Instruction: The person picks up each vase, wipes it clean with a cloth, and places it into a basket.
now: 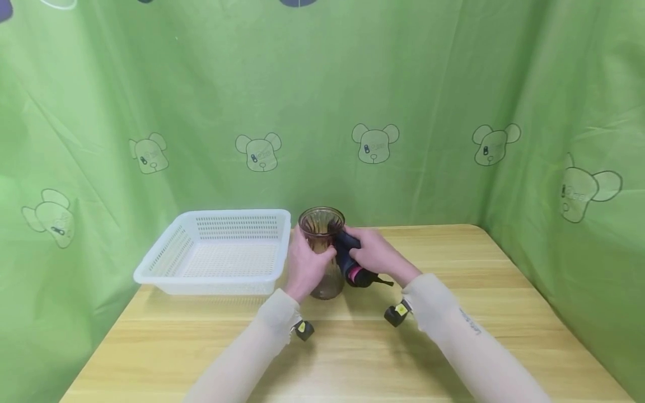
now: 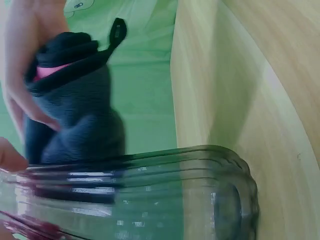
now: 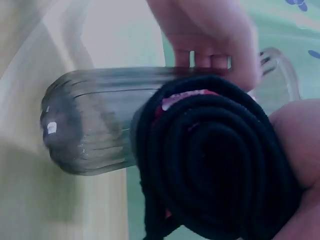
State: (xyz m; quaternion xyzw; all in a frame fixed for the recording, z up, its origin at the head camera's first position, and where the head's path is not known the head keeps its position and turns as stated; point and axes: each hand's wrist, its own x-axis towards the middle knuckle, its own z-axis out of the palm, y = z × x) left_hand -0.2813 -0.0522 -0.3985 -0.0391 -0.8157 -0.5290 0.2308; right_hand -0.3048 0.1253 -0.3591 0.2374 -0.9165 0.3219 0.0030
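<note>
My left hand grips a ribbed, brownish clear glass vase by its upper part, fingers round the far side and thumb across the front. The vase stands upright, wide mouth up. A tightly rolled dark navy cloth, like a small towel, is held in my right hand against the vase's right side. Pink shows between the cloth's layers, and a hanging loop sticks out from its end. In the right wrist view the cloth's spiral end covers part of the vase.
A white perforated plastic basket sits left of the vase on the wooden table. Green curtain printed with bear heads hangs behind the table and along both sides. Each wrist wears a small black camera.
</note>
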